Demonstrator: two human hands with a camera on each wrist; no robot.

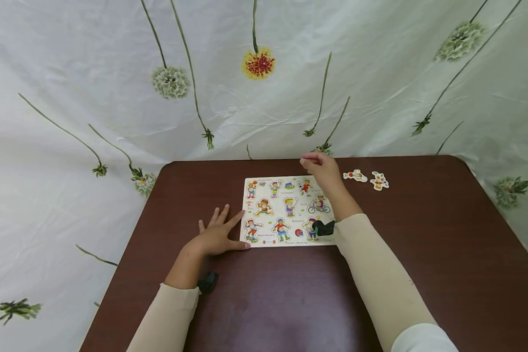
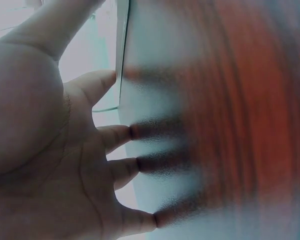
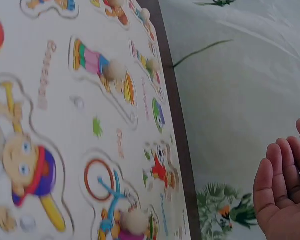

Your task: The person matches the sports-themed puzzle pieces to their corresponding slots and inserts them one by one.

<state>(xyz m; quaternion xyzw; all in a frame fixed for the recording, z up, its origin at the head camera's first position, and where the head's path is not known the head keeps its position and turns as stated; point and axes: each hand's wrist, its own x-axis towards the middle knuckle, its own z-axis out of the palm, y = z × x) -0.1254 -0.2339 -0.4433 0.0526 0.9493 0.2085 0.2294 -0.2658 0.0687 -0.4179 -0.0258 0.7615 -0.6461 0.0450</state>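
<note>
A white wooden knob puzzle board (image 1: 277, 243) with colourful sports figures lies flat on the table. My left hand (image 1: 217, 238) rests with spread fingers at the board's left edge; thumb and index finger touch that edge. In the left wrist view, the left palm (image 2: 55, 150) faces the camera and the other fingertips meet the tabletop. Above the board's top right corner hovers my right hand (image 1: 323, 171), its fingers loosely bent. The right wrist view shows these fingers (image 3: 275, 177) with no piece visible between them; the thumb is partly cut off.
Two loose figure pieces, one lying lengthwise (image 1: 355, 176) and one more upright (image 1: 379, 181), are on the dark brown table (image 1: 422, 244) right of the board. Behind the table hangs a white cloth (image 1: 378, 98) printed with flowers. A dark wrist strap (image 1: 208, 282) sits at the left wrist.
</note>
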